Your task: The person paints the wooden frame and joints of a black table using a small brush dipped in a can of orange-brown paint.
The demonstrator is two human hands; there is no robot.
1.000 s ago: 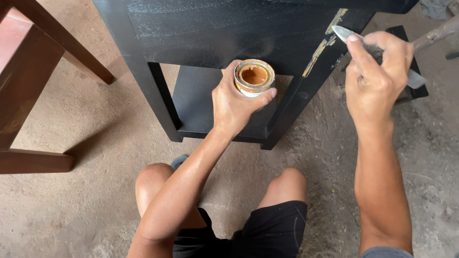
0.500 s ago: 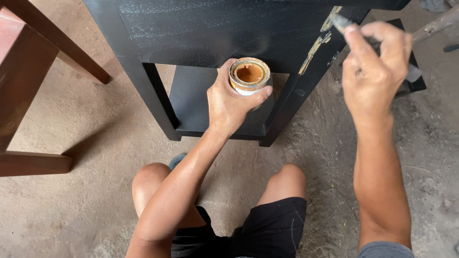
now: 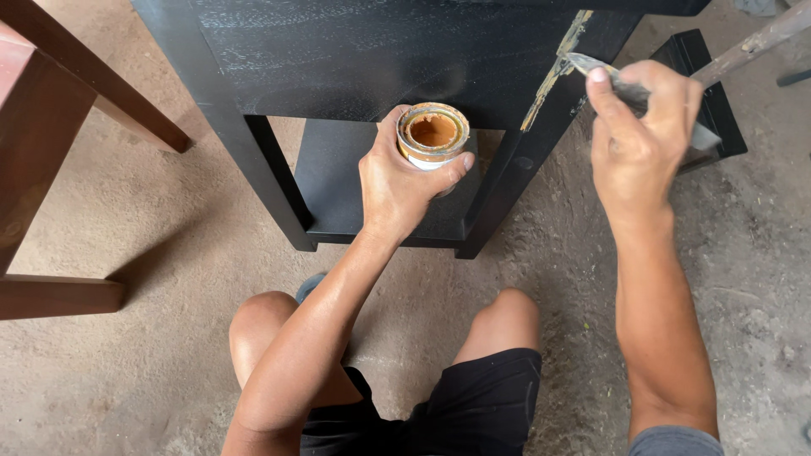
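My left hand (image 3: 395, 187) grips a small open can (image 3: 432, 135) with orange-brown paste inside, held in front of the black wooden table (image 3: 355, 59). My right hand (image 3: 638, 139) holds a flat metal putty knife (image 3: 591, 66), its blade tip touching a pale streak of filler (image 3: 553, 72) along the table's right front corner. The knife's handle is hidden in my fist. My knees show at the bottom of the view.
A brown wooden furniture frame (image 3: 51, 118) stands at the left. A small black box-like piece (image 3: 705, 93) lies on the dirt floor behind my right hand, with a wooden stick (image 3: 756, 42) across it. The table's lower shelf (image 3: 372, 194) sits below the can.
The right hand and knife have stayed at the table's right corner, shifting slightly along the filler streak. The left hand still holds the can in the same place.
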